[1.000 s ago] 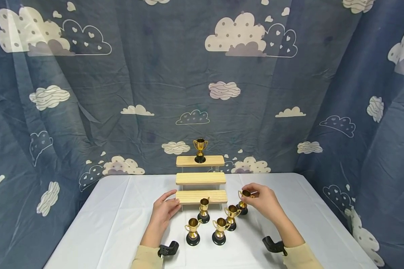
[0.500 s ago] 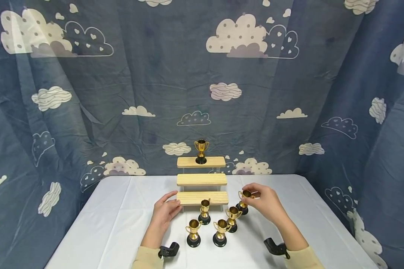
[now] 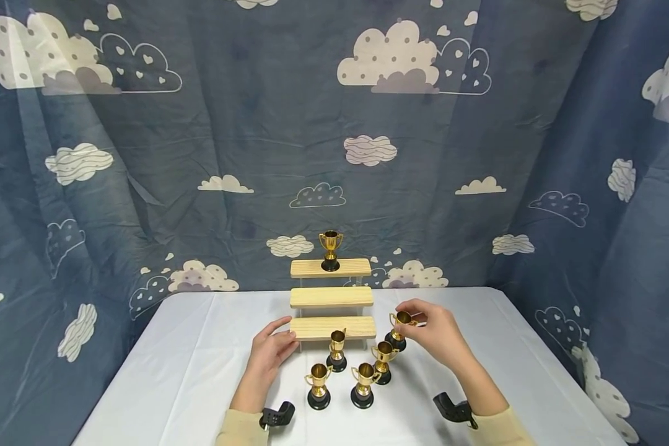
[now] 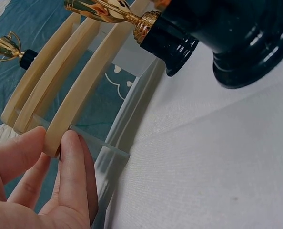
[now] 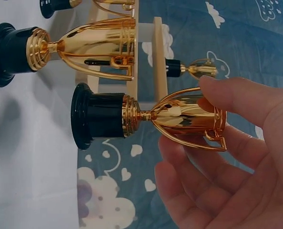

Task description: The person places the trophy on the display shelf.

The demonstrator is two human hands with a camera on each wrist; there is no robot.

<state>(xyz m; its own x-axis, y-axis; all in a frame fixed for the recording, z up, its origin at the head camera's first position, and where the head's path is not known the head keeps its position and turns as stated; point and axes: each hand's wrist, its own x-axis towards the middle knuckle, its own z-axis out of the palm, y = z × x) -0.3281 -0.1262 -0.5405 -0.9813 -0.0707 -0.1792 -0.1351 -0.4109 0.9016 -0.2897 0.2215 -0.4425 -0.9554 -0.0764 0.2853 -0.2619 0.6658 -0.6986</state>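
Observation:
My right hand (image 3: 436,331) pinches a small gold trophy cup (image 5: 186,114) by its bowl, thumb on one side and fingers on the other. Its black base (image 3: 395,341) points down, right of the stand; whether it touches the cloth I cannot tell. With thumb and fingers, my left hand (image 3: 269,353) grips the left end of the lowest wooden board (image 4: 84,90) of a three-step display stand (image 3: 331,297). Several matching trophies stand upright in front of the stand, among them a front-left trophy (image 3: 318,387) and a front-middle trophy (image 3: 363,385). Another trophy (image 3: 331,251) stands on the top board.
A white cloth (image 3: 178,371) covers the table. Behind and beside it hangs a blue cloud-print curtain (image 3: 279,136). Nearest the held trophy is a standing trophy (image 3: 383,362), while one more trophy (image 3: 337,350) is close before the lowest board. Clear supports hold the boards.
My right hand has shifted the held trophy slightly left and away from me, toward the stand. The left hand keeps its grip on the board. The view wavers a little.

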